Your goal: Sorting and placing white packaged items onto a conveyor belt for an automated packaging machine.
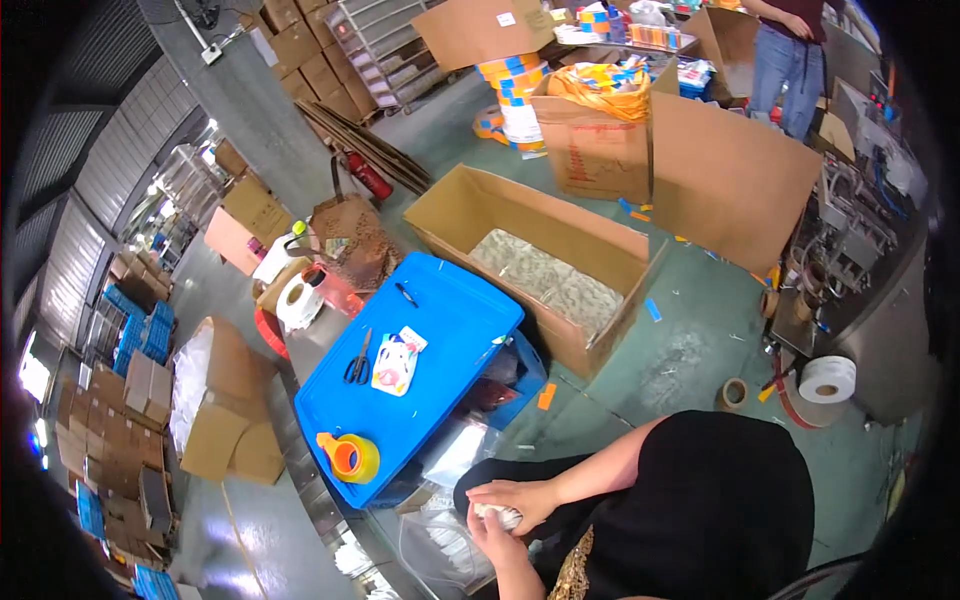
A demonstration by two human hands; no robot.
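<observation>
My right hand (518, 494) and my left hand (492, 540) meet at the bottom centre, both closed around a small white packet (499, 515). The right hand lies over it and the left holds it from beneath. Just left of my hands lie clear plastic bags (440, 545). Above them a blue crate lid (450, 320) carries black scissors (359, 365), a colourful printed packet (396, 362), a pen (406, 294) and an orange and yellow tape dispenser (349, 457).
A long open cardboard box (600, 240) with pale packets stands beyond the blue lid. Tape rolls (828, 379) lie on the green floor at right. Another person (790, 60) stands at the back by cartons. Stacked boxes line the left.
</observation>
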